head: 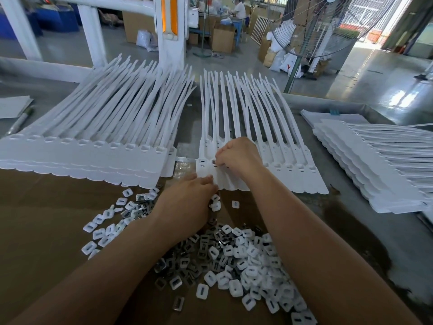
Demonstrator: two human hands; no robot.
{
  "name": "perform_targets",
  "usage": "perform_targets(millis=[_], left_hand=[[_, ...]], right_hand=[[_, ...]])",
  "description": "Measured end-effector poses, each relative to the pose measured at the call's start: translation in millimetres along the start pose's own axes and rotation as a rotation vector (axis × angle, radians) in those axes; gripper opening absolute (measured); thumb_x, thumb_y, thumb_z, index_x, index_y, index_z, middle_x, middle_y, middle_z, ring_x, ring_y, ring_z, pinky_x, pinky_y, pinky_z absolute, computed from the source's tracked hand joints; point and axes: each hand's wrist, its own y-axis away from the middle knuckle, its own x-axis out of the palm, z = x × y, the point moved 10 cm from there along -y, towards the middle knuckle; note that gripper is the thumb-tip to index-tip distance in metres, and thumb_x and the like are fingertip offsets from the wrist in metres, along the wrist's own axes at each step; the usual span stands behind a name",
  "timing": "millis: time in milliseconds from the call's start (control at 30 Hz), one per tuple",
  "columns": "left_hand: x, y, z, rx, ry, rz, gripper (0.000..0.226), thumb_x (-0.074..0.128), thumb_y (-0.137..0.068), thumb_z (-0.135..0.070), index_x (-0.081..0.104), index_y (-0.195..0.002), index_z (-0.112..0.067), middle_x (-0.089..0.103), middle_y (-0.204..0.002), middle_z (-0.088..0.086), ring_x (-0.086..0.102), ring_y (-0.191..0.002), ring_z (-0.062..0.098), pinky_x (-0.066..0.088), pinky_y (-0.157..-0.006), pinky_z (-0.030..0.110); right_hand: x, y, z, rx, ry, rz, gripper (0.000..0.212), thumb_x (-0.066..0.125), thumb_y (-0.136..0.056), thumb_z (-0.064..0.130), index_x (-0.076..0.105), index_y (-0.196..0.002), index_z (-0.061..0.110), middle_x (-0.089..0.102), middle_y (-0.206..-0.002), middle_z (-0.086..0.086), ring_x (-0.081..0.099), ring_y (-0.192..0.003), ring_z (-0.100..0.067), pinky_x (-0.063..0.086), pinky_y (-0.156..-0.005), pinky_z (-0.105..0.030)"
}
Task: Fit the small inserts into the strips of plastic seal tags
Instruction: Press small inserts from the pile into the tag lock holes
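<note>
A strip of white plastic seal tags [288, 170] lies flat in the middle of the table, tails pointing away from me. My right hand [236, 158] is curled over its left end, fingertips pinching a small insert at a tag's socket [214, 162]. My left hand [187, 202] rests just below the strip's near edge, fingers bent down among loose inserts; whether it holds one is hidden. A heap of small white and metal inserts [234, 261] spreads across the brown cardboard [46, 219] under my forearms.
A thick stack of tag strips [93, 146] lies to the left, another stack [375, 165] to the right. A marker pen [20, 121] sits at far left. A white machine frame [171, 43] and a standing fan [328, 26] rise behind the table.
</note>
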Motion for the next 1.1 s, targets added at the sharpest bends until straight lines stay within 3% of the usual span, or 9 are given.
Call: perform_targets(millis=[333, 433, 500, 567, 633, 833, 967, 1100], left_hand=[[-0.7, -0.6, -0.3, -0.003, 0.010, 0.002, 0.044, 0.045, -0.083, -0.014, 0.051, -0.126, -0.022, 0.045, -0.137, -0.005, 0.043, -0.119, 0.016, 0.044, -0.093, 0.038], [-1.6, -0.2, -0.2, -0.005, 0.018, -0.006, 0.045, 0.044, -0.084, -0.015, 0.050, -0.128, -0.023, 0.042, -0.140, -0.006, 0.041, -0.123, 0.015, 0.042, -0.096, 0.037], [-1.4, 0.9, -0.1, -0.005, 0.017, -0.007, 0.043, 0.044, -0.084, -0.016, 0.051, -0.126, -0.023, 0.043, -0.139, -0.006, 0.041, -0.122, 0.016, 0.042, -0.096, 0.036], [-1.4, 2.2, 0.1, -0.007, 0.020, -0.007, 0.043, 0.044, -0.084, -0.016, 0.052, -0.126, -0.022, 0.045, -0.137, -0.006, 0.041, -0.121, 0.016, 0.043, -0.095, 0.037], [-1.7, 2.4, -0.2, -0.005, 0.023, -0.006, 0.043, 0.043, -0.084, -0.015, 0.052, -0.126, -0.022, 0.047, -0.135, -0.005, 0.042, -0.120, 0.016, 0.042, -0.095, 0.036], [-1.4, 1.0, -0.5, -0.021, 0.044, 0.016, 0.045, 0.043, -0.083, -0.011, 0.051, -0.126, -0.021, 0.044, -0.138, -0.004, 0.040, -0.121, 0.016, 0.042, -0.096, 0.040], [0.0, 2.7, 0.9, -0.036, 0.043, 0.026, 0.047, 0.044, -0.083, -0.008, 0.048, -0.128, -0.021, 0.042, -0.140, -0.005, 0.038, -0.123, 0.015, 0.039, -0.098, 0.040], [2.1, 0.6, 3.5, -0.069, 0.033, 0.043, 0.050, 0.042, -0.085, -0.008, 0.044, -0.132, -0.023, 0.036, -0.144, -0.007, 0.033, -0.127, 0.014, 0.035, -0.102, 0.042]], right_hand=[[-0.4, 3.4, 4.6, -0.046, 0.030, 0.007, 0.017, 0.067, -0.079, 0.016, 0.069, -0.093, 0.006, 0.066, -0.100, -0.005, 0.054, -0.085, -0.014, 0.036, -0.056, -0.017], [-0.1, 7.1, 9.2, -0.101, 0.047, 0.036, 0.015, 0.066, -0.082, 0.018, 0.071, -0.093, 0.008, 0.066, -0.104, -0.007, 0.058, -0.096, -0.019, 0.043, -0.067, -0.023], [-2.1, 11.3, 9.1, -0.110, -0.025, 0.066, 0.004, 0.067, -0.081, 0.015, 0.070, -0.084, 0.016, 0.066, -0.106, -0.003, 0.057, -0.101, -0.017, 0.045, -0.082, -0.028], [-4.0, 16.5, 9.8, -0.130, -0.052, 0.107, 0.007, 0.069, -0.081, 0.015, 0.067, -0.076, 0.021, 0.065, -0.103, 0.003, 0.056, -0.101, -0.013, 0.046, -0.091, -0.032], [-7.5, 24.0, 13.3, -0.174, -0.056, 0.149, 0.006, 0.068, -0.081, 0.015, 0.067, -0.079, 0.021, 0.063, -0.091, 0.009, 0.057, -0.093, -0.009, 0.046, -0.088, -0.030], [-21.8, 58.0, 14.1, -0.297, 0.063, 0.249, 0.011, 0.070, -0.079, 0.020, 0.065, -0.072, 0.026, 0.061, -0.071, 0.019, 0.055, -0.067, 0.006, 0.038, -0.060, -0.014], [-22.4, 82.5, -3.3, -0.275, 0.106, 0.346, 0.012, 0.072, -0.076, 0.023, 0.065, -0.069, 0.030, 0.063, -0.063, 0.016, 0.055, -0.055, 0.010, 0.040, -0.058, -0.011], [-18.2, 99.9, -22.4, -0.233, 0.137, 0.491, 0.015, 0.076, -0.073, 0.017, 0.067, -0.071, 0.029, 0.068, -0.072, 0.008, 0.058, -0.064, 0.002, 0.048, -0.070, -0.018]])
